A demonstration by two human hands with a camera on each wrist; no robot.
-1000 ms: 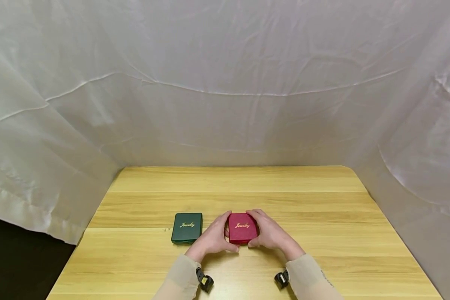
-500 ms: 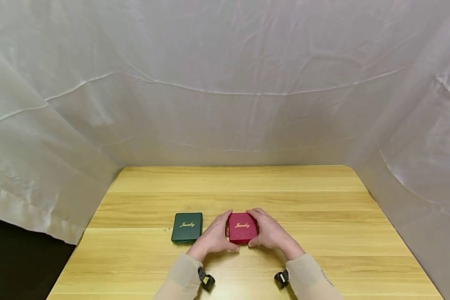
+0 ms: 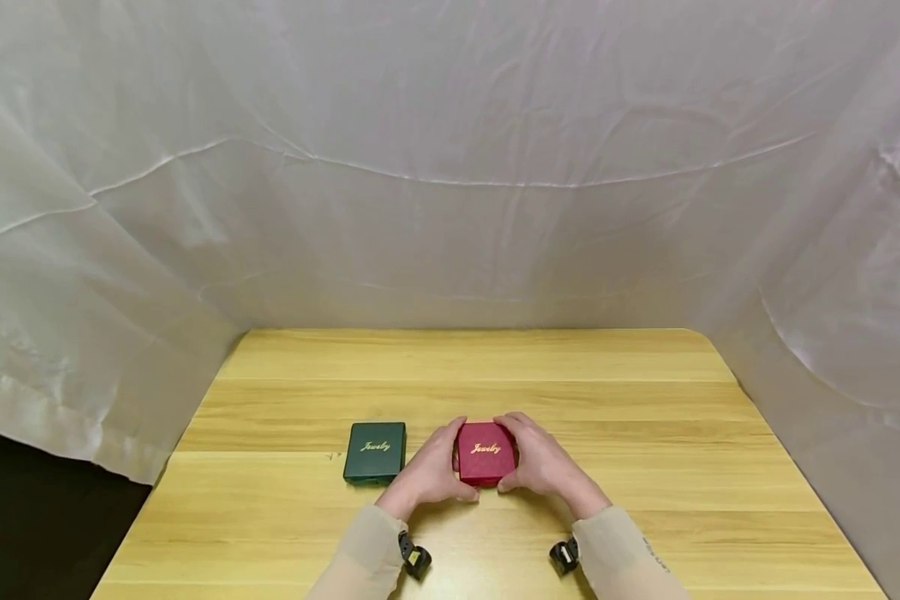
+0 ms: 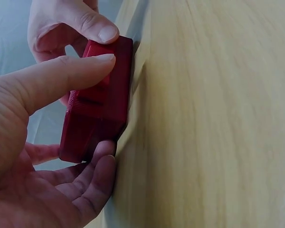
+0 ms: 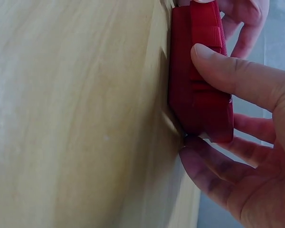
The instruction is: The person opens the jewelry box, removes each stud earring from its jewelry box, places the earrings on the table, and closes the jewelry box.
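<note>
A red jewelry box point(image 3: 486, 464) with gold "Jewelry" lettering on its lid lies on the wooden table, closed. My left hand point(image 3: 429, 473) holds its left side, and my right hand point(image 3: 542, 462) grips the right side. Both wrist views show the thumbs on the ribbed front of the red box point(image 4: 118, 95), with the other fingers curled along its sides and low toward the tabletop. Just left of my left hand sits a green jewelry box point(image 3: 375, 467) of the same shape, also closed and untouched.
The light wooden table point(image 3: 645, 417) extends around both boxes. Pale fabric point(image 3: 450, 242) hangs behind it and along both sides. A dark area point(image 3: 37, 517) lies beyond the table's left edge. Each wrist carries a small black camera point(image 3: 417, 561).
</note>
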